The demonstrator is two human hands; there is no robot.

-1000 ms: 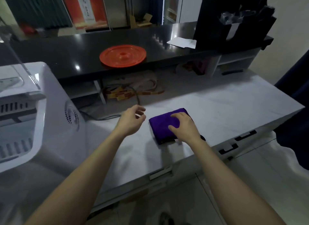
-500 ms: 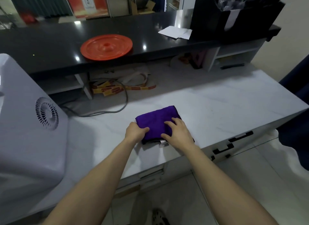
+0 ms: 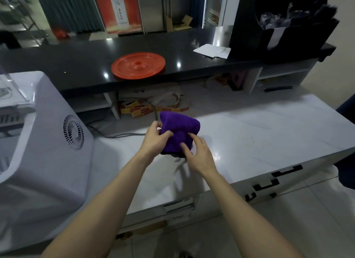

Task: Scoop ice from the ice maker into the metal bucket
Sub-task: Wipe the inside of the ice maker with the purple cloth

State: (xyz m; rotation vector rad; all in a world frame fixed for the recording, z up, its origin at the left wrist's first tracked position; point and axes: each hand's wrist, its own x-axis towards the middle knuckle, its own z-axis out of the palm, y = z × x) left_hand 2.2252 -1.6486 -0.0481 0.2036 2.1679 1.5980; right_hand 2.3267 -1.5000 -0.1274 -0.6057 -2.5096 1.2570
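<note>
ice maker (image 3: 48,161) | white, round side vent | far left, upright

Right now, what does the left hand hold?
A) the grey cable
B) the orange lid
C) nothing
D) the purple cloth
D: the left hand grips the purple cloth, thumb curled over its front; the orange lid lies apart on the black counter.

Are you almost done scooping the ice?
Not yet. Done: nothing of the scooping shows, and no bucket, scoop or ice is in view. In hand: the left hand grips a purple cloth over the white counter, and the right hand touches it with its fingers. The ice maker stands to the left, untouched. Left: all the scooping.
</note>
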